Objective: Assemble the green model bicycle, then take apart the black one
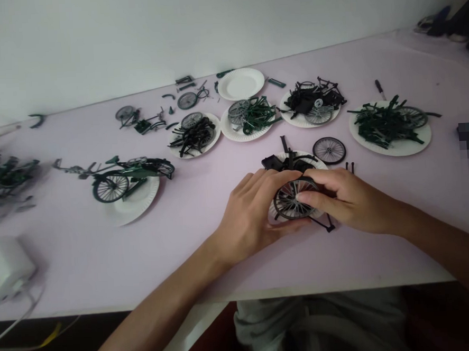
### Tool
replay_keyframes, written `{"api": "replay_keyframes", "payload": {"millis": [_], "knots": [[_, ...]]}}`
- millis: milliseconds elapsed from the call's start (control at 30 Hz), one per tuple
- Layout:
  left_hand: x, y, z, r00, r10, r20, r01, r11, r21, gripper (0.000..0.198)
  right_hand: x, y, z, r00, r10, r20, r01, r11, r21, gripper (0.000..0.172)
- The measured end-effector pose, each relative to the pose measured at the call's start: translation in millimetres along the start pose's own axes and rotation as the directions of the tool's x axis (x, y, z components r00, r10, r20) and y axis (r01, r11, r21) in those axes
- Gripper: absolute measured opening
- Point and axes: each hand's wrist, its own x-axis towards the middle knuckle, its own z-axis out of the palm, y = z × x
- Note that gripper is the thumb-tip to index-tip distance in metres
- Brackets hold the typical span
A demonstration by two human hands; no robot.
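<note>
My left hand (256, 214) and my right hand (345, 200) meet over a paper plate (316, 160) near the table's front. Both have fingers closed around a small black spoked bicycle wheel (289, 201) with black frame parts attached. More black parts (283, 162) lie on that plate just behind the wheel. A thin black rod (323, 224) sticks out below my right hand.
A loose spoked wheel (329, 150) lies right of the plate. An assembled green model bicycle (119, 174) rests on a plate at left. Further back stand plates of black parts (194, 135), green parts (254, 116), black parts (313, 99), green parts (388, 121), and a bare plate (240, 83). A white device (4, 269) sits far left.
</note>
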Motion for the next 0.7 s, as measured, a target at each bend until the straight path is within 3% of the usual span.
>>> {"api": "replay_keyframes", "payload": {"millis": [167,367,500,600,700], "knots": [[0,0,0.7,0.999,0.003,-0.048,0.0,0.999,0.052,0.06,0,-1,0,1.0,-0.022,-0.004,0.022,1.0,0.015,0.041],[0,0,0.9,0.996,0.063,0.065,-0.07,0.99,0.119,0.054,1,0,2,0.999,0.03,0.036,-0.031,0.999,0.026,0.028],[1,-3,-0.4,0.996,0.086,0.018,-0.088,0.99,0.114,0.053,-1,-5,-5,0.999,0.014,0.038,-0.014,1.0,0.016,0.028],[2,-8,-4.1,0.996,0.069,-0.063,-0.061,0.991,0.122,0.06,-4,-12,-26,0.992,-0.085,-0.095,0.079,0.995,-0.064,0.018],[2,-17,-9.4,0.994,0.017,-0.109,-0.003,0.992,0.129,0.062,-6,-16,-53,0.912,-0.196,-0.359,0.151,0.977,-0.15,0.018]]}}
